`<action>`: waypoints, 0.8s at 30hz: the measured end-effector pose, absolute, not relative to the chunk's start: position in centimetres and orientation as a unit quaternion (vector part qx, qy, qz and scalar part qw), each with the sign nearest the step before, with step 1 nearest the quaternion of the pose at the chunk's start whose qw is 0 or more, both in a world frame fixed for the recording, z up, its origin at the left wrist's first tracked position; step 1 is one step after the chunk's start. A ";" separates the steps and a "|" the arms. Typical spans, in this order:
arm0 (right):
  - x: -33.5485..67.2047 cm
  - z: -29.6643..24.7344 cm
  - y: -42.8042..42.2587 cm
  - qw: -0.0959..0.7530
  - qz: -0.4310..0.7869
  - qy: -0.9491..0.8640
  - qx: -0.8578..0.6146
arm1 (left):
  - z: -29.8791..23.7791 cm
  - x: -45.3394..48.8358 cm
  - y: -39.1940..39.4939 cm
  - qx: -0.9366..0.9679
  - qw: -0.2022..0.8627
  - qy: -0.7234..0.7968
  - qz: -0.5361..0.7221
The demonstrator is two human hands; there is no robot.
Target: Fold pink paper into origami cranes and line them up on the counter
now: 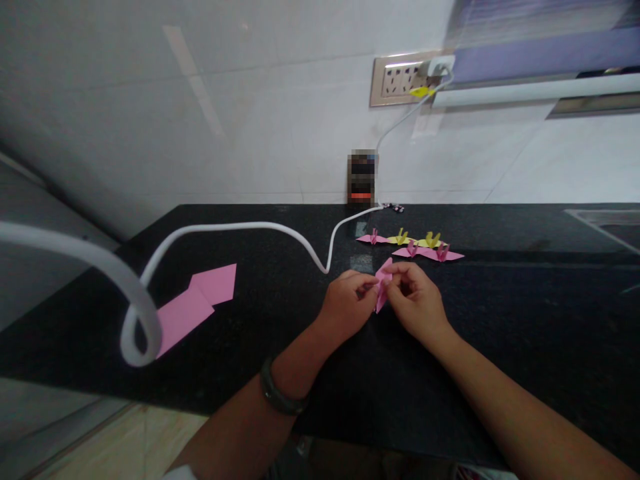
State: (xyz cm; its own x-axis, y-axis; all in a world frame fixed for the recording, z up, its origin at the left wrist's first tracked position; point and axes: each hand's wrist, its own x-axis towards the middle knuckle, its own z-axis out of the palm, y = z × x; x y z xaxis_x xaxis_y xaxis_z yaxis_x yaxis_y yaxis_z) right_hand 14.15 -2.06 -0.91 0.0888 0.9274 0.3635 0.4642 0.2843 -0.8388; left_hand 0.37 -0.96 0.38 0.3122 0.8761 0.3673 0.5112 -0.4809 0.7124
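Just beyond the folded pink paper (pixel 381 295), on the dark bench (pixel 280 267), stand five small paper birds (pixel 411 250), three pink and two yellow: one pink and two yellow in the row farther from the paper, two pink in the nearer one. Well to the left of the paper lie two flat pink sheets (pixel 214 283); whether they overlap or only meet is hard to tell, and a looped white cable (pixel 260 226) hides part of the nearer one before leaving the view. Straight beyond the paper, one upright object (pixel 362 177) against the wall is pixelated beyond recognition. Beyond it to the right, one socket panel (pixel 400 81) carries a single white plug (pixel 441 65). The paper itself is between the person's two hands, the fingers of the left hand (pixel 349 303) pinching its left side and those of the right hand (pixel 417 300) its right, so much of its middle is covered. What shows is plain pink, narrow and slanted, its far end pointed and leaning right; the finer creases cannot be made out.
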 end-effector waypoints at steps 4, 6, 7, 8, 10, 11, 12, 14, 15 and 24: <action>14.1 -0.9 -2.1 0.489 0.246 -0.636 -0.544 | 0.3 0.4 -1.0 0.773 0.262 0.458 0.351; 14.0 -0.9 -2.2 0.485 0.246 -0.637 -0.546 | 0.3 0.4 -1.1 0.772 0.272 0.457 0.347; 14.0 -0.8 -2.2 0.483 0.246 -0.639 -0.547 | 0.3 0.4 -1.1 0.772 0.276 0.457 0.346; 14.0 -0.8 -2.2 0.481 0.245 -0.640 -0.546 | 0.3 0.4 -1.2 0.772 0.279 0.457 0.344; 13.9 -0.7 -2.3 0.481 0.245 -0.643 -0.543 | 0.4 0.5 -1.2 0.772 0.281 0.459 0.339; 13.9 -0.6 -2.3 0.482 0.245 -0.644 -0.541 | 0.4 0.5 -1.3 0.772 0.279 0.461 0.337; 13.8 -0.6 -2.4 0.481 0.245 -0.646 -0.540 | 0.5 0.5 -1.3 0.773 0.275 0.464 0.334; 13.8 -0.5 -2.5 0.475 0.248 -0.651 -0.537 | 0.5 0.5 -1.3 0.779 0.260 0.465 0.330; 13.7 -0.5 -2.5 0.470 0.251 -0.655 -0.536 | 0.5 0.5 -1.4 0.784 0.250 0.463 0.328; 13.6 -0.3 -2.7 0.449 0.264 -0.669 -0.529 | 0.2 0.5 -1.3 0.813 0.179 0.455 0.316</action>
